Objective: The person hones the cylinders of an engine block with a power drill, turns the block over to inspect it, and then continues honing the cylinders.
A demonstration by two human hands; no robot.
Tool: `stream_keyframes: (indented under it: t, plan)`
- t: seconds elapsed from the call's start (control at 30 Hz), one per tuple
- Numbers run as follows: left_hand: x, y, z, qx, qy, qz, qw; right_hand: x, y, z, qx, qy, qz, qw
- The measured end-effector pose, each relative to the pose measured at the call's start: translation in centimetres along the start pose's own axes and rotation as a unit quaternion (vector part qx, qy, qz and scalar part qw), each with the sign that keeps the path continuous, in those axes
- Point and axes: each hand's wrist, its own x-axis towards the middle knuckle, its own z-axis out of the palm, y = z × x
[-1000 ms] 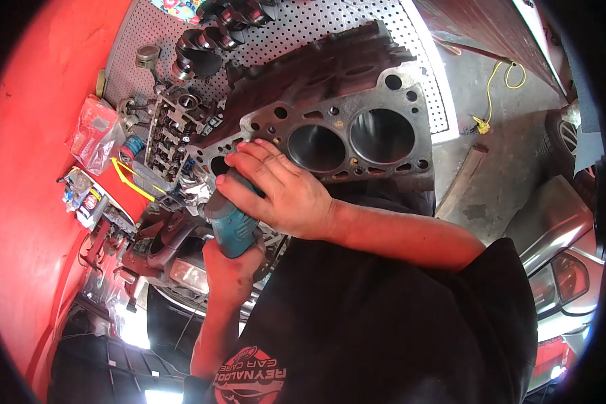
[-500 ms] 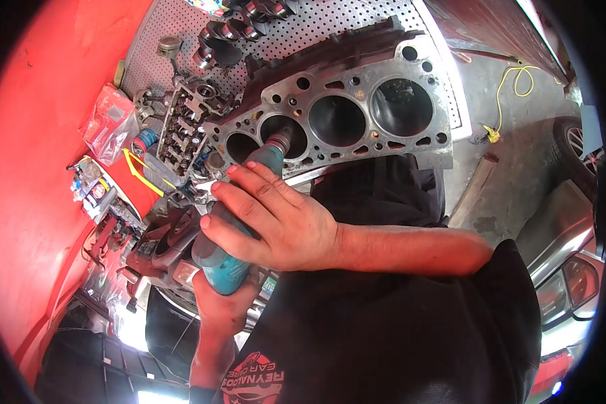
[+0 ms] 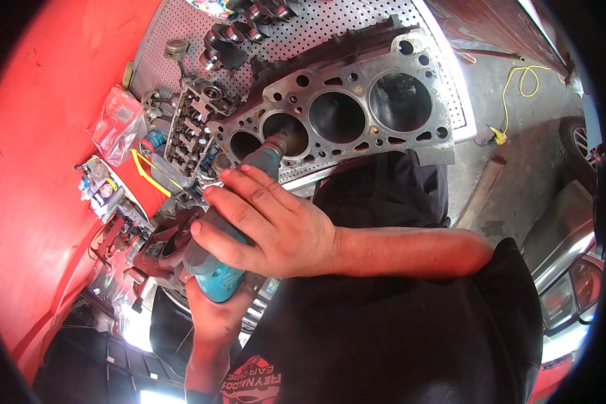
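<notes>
A teal and black power drill (image 3: 217, 281) points up and to the right. Its chuck end sits at the mouth of the second cylinder bore from the left, in a metal engine block (image 3: 440, 87); whatever tool is fitted inside the bore is hard to make out. My left hand (image 3: 212, 316) is wrapped round the rear grip of the drill, partly hidden by the drill body. Over the top of the drill body lies my right hand (image 3: 276, 229), its fingers curved across the casing and pressing on it.
The block rests on a perforated metal table (image 3: 168, 67). Beside it lie a cylinder head (image 3: 190, 128), a crankshaft (image 3: 225, 50) and a piston with its rod (image 3: 176, 48). On the floor to the right are a yellow cord (image 3: 508, 94) and a wooden plank (image 3: 481, 192), near a parked car (image 3: 572, 296).
The drill and both hands have shifted slightly down and left, with the chuck drawn back a little from the bore. The whole view has also moved slightly.
</notes>
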Motion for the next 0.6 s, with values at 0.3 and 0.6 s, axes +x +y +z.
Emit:
stream_keyframes:
  t: [0.3, 0.6]
  plan:
    - [-0.74, 0.11, -0.56, 0.003, 0.002, 0.004, 1.000, 0.35, -0.53, -0.11, 0.007, -0.007, -0.001, 1.000]
    - [-0.50, 0.76, -0.05, 0.004, 0.020, -0.007, 1.000, 0.70, -0.17, -0.18, 0.010, -0.008, 0.000, 1.000]
